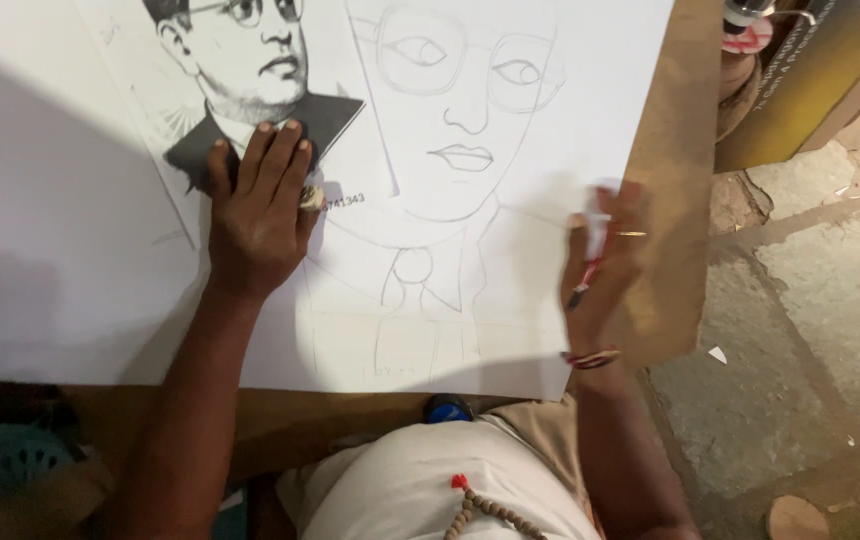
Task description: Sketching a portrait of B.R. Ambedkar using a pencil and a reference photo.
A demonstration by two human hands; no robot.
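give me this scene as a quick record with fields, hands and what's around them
left hand: flat on printed portrait, palm down
right hand: blurred, holds a red and white pencil
drawing sheet: large white paper with a pencil portrait sketch
support: brown board under the sheet
floor: rough stone, at right

one drawing sheet [70,180], one printed portrait [240,90], one pencil [590,262], two hands [258,215]

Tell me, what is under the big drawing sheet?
The sheet lies on a brown board, which shows along its right and bottom edges. The left hand presses a printed photo on top. The board's middle is covered.
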